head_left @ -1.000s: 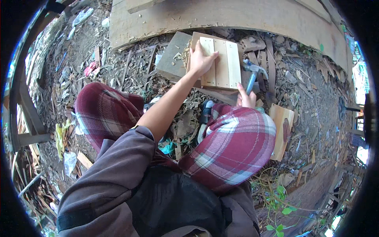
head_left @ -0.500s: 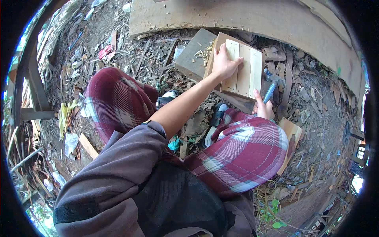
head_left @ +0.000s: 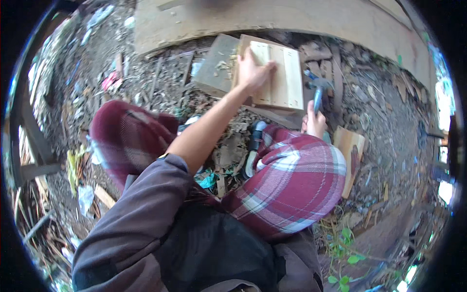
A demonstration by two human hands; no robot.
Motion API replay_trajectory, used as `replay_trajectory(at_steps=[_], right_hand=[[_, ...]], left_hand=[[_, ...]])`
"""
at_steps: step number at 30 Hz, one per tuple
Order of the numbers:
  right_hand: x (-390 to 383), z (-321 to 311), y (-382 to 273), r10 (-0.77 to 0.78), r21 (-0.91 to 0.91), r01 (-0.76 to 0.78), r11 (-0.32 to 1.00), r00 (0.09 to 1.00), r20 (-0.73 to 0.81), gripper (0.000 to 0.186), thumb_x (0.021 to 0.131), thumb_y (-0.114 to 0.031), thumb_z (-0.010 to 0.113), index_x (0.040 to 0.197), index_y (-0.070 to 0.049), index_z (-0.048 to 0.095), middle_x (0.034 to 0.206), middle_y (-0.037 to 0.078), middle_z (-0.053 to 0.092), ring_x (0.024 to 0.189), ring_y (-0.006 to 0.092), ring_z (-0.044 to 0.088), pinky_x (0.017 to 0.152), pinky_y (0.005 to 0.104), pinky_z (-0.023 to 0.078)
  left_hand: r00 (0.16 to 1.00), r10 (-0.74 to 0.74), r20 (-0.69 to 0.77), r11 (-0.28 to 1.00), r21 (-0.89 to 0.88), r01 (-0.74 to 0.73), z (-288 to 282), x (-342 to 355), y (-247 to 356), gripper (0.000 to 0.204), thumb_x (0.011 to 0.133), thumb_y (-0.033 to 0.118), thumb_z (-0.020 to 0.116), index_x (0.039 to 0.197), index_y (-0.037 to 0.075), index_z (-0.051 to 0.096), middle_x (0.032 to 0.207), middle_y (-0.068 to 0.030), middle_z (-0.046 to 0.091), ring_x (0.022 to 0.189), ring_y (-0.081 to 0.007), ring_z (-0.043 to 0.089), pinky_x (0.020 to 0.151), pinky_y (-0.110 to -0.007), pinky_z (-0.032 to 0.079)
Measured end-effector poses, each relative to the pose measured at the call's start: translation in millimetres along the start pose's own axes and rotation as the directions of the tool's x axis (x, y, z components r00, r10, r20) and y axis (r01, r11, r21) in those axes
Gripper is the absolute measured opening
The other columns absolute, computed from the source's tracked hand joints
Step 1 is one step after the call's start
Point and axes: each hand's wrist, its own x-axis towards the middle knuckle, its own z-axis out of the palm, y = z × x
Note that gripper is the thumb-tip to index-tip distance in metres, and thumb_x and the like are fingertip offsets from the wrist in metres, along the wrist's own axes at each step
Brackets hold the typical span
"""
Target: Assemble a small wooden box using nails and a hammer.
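Two bare hands are working low over littered ground, seen past the person's plaid-trousered knees [head_left: 292,185] and a grey sleeve [head_left: 131,219]. No container is showing anywhere. The right hand [head_left: 315,122] is closing around the handle of a hammer [head_left: 317,92], fingers wrapped tight on it beside the right knee, with the metal head pointing away toward the boards. Just right of that knee a small reddish-brown wood offcut [head_left: 351,156] is lying flat on the dirt. Between the knees a shoe [head_left: 254,146] is resting among wood chips and a scrap of teal plastic [head_left: 208,179]. Farther out, the left arm is reaching forward and the left hand [head_left: 254,73] is pressing palm-down, fingers spread flat rather than gripping, on a pale wooden panel [head_left: 282,78] made of slats set side by side. That panel is lying on a darker grey board [head_left: 216,68], which is jutting out to its left with shavings on it. Beyond them a wide weathered plank [head_left: 292,19] is running across the top of the view. The ground all around is bare soil strewn with chips, sticks and litter, outdoors, with green weeds [head_left: 343,238] at lower right.
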Motion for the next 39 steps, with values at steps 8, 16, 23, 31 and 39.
replay_trajectory(at_steps=[8, 16, 23, 31, 39], right_hand=[[-76.0, -39.3, -26.5, -0.292, -0.092, 0.283, 0.955, 0.948, -0.123, 0.041, 0.098, -0.040, 0.045, 0.079, -0.005, 0.055, 0.061, 0.001, 0.048, 0.048, 0.0096, 0.043, 0.045, 0.0250, 0.033], [-78.4, -47.9, -67.7, -0.142, -0.106, 0.153, 0.982, 0.984, 0.108, 0.044, 0.097, -0.040, 0.049, 0.075, -0.002, 0.057, 0.054, 0.003, 0.049, 0.047, 0.0128, 0.048, 0.046, 0.0308, 0.036], [-72.6, -36.1, -58.6, -0.098, -0.664, 0.144, 0.734, 0.990, 0.106, 0.043, 0.096, -0.041, 0.049, 0.082, -0.002, 0.059, 0.059, 0.007, 0.052, 0.056, 0.0123, 0.051, 0.052, 0.0325, 0.039], [-71.7, -43.8, -71.4, -0.076, -0.794, 0.180, 0.581, 0.983, 0.167, 0.040, 0.095, -0.041, 0.052, 0.086, -0.004, 0.061, 0.059, 0.007, 0.052, 0.053, 0.0140, 0.050, 0.052, 0.0343, 0.040], [-90.4, -32.3, -71.3, -0.145, -0.671, 0.158, 0.725, 0.987, 0.076, 0.043, 0.096, -0.041, 0.051, 0.078, -0.002, 0.057, 0.055, 0.002, 0.046, 0.050, 0.0112, 0.046, 0.049, 0.0311, 0.035]], left_hand=[[0.980, 0.186, -0.066, 0.980, 0.086, -0.180, -7.8, 7.7, -8.4, 0.081, 0.074, 0.044, 0.075, 0.132, -0.002, 0.043, 0.124, -0.0234, 0.054, 0.113, -0.0341, 0.055, 0.098, -0.042, 0.044], [0.943, 0.261, -0.205, 0.965, 0.096, -0.246, -13.1, -4.0, -0.2, 0.065, 0.079, 0.024, 0.070, 0.132, -0.003, 0.044, 0.116, -0.0202, 0.062, 0.097, -0.0292, 0.063, 0.084, -0.037, 0.051], [0.989, 0.136, -0.055, 0.988, -0.059, -0.139, -17.5, -3.3, 7.6, 0.070, 0.075, 0.029, 0.073, 0.130, -0.002, 0.044, 0.122, -0.0240, 0.056, 0.116, -0.0348, 0.053, 0.099, -0.040, 0.042], [0.994, 0.111, -0.014, 0.985, -0.130, -0.112, -14.9, -2.3, 11.5, 0.066, 0.075, 0.027, 0.073, 0.127, -0.002, 0.046, 0.120, -0.0234, 0.057, 0.115, -0.0343, 0.054, 0.098, -0.040, 0.042], [0.985, 0.166, -0.045, 0.982, -0.082, -0.169, -9.9, -4.4, 8.4, 0.065, 0.075, 0.028, 0.072, 0.126, -0.003, 0.047, 0.119, -0.0240, 0.058, 0.115, -0.0342, 0.054, 0.098, -0.039, 0.043]])
